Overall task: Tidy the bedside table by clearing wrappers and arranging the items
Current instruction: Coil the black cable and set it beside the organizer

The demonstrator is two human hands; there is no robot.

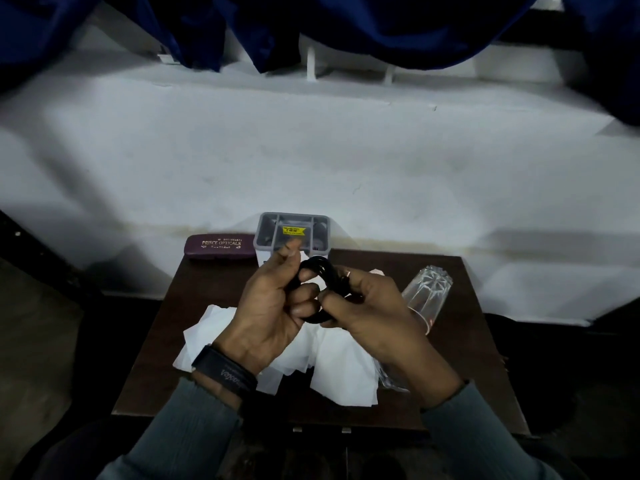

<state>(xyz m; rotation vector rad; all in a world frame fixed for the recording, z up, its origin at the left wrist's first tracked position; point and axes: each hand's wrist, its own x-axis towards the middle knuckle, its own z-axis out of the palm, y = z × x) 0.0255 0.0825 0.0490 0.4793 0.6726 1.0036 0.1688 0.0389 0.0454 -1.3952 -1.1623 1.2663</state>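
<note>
Above the middle of the dark wooden bedside table (194, 303), both my hands hold a coiled black cable (323, 271). My left hand (268, 313) grips one side of the coil, thumb up. My right hand (374, 313) pinches the other side. Under my hands lie crumpled white tissues or wrappers (332, 368). A grey compartment organiser (292, 233) with a yellow sticker stands at the table's back edge. To its left lies a maroon spectacle case (218, 247). A clear glass (426, 292) lies tipped on its side at the right.
A white wall (311, 150) rises directly behind the table, with dark blue curtains (346, 26) hanging above. Dark floor lies on both sides of the table. My grey sleeves and a black wristband (225, 370) cover the near edge.
</note>
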